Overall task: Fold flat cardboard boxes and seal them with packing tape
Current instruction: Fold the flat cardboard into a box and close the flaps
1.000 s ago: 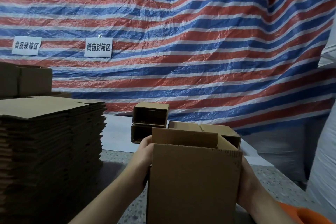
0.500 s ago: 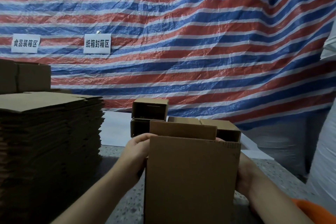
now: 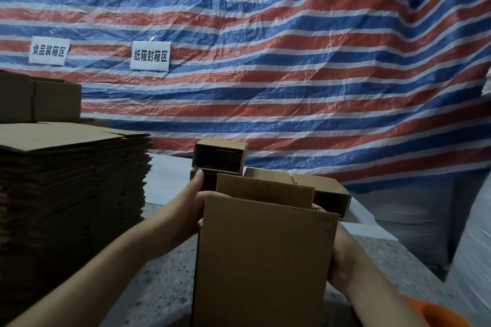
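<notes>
OK, I'm looking at the cardboard box (image 3: 263,260) dead centre, upright on the speckled table (image 3: 159,284), broad face toward the cam, top flaps up. Left hand (image 3: 190,207) is wrapped round the box's upper left edge, fingers curled onto the top rim, thumb (image 3: 198,180) sticking up free. Right hand (image 3: 342,255) presses flat against the box's right side, fingers mostly hidden behind the cardboard; a fingertip or two peeks over the top right rim, so it's gripping, not loose. Far flap (image 3: 264,191) stands upright behind the near wall.

On the left, tall stack of flat boxes (image 3: 71,194), near my left forearm but apart from it. Behind the held box: two small open boxes (image 3: 219,160) stacked one on the other, openings facing cam, and just right of them another formed box (image 3: 318,191), on its side. More made-up boxes (image 3: 39,101) far left, behind the stack. Striped tarp (image 3: 292,61) as backdrop w/ two white paper signs (image 3: 150,56) on it. Orange sleeve (image 3: 446,313) bottom right corner. No tape in shot.
</notes>
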`<control>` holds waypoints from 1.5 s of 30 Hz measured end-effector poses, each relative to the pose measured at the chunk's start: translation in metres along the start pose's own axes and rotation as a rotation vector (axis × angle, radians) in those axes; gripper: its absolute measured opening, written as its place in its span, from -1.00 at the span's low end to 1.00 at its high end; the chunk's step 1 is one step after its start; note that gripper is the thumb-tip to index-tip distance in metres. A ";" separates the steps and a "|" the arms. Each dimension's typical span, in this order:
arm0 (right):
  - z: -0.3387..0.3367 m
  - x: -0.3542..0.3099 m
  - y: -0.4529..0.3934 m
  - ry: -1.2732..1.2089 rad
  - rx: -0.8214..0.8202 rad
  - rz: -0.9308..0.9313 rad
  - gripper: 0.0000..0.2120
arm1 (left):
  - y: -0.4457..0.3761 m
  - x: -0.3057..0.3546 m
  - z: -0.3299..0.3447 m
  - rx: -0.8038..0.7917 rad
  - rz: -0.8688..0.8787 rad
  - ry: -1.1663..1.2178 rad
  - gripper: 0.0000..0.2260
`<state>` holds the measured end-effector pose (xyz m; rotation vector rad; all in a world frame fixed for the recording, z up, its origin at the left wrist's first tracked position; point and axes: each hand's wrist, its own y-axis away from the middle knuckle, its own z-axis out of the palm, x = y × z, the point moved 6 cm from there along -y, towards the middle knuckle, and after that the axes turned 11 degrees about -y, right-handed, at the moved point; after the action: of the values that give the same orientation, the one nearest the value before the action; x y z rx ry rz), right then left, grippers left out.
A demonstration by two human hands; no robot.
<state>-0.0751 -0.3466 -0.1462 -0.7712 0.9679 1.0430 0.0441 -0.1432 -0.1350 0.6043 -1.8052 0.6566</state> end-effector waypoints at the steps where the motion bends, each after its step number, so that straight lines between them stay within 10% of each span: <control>1: 0.000 0.000 0.000 -0.003 0.009 0.003 -0.81 | 0.004 0.004 0.000 -0.070 0.049 -0.013 -0.22; 6: -0.003 0.001 -0.002 -0.018 0.023 0.009 -0.79 | 0.016 0.011 0.001 -0.182 0.151 -0.052 0.00; 17: -0.008 0.003 -0.006 -0.049 -0.011 0.020 -0.60 | 0.011 0.011 -0.006 0.055 0.107 -0.127 -0.80; 24: -0.008 -0.005 0.001 0.109 -0.166 0.023 -0.28 | 0.006 0.006 -0.008 0.124 0.171 -0.038 -0.66; 28: -0.008 -0.009 -0.003 0.070 -0.199 -0.045 -0.34 | 0.004 0.002 -0.010 0.087 0.175 -0.034 -0.27; 45: -0.015 -0.015 -0.003 0.160 -0.072 -0.182 -0.86 | 0.005 0.001 -0.007 0.051 0.249 0.033 -0.91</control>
<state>-0.0794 -0.3661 -0.1378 -0.9957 0.9798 0.8716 0.0449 -0.1355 -0.1326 0.4027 -1.8532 0.8778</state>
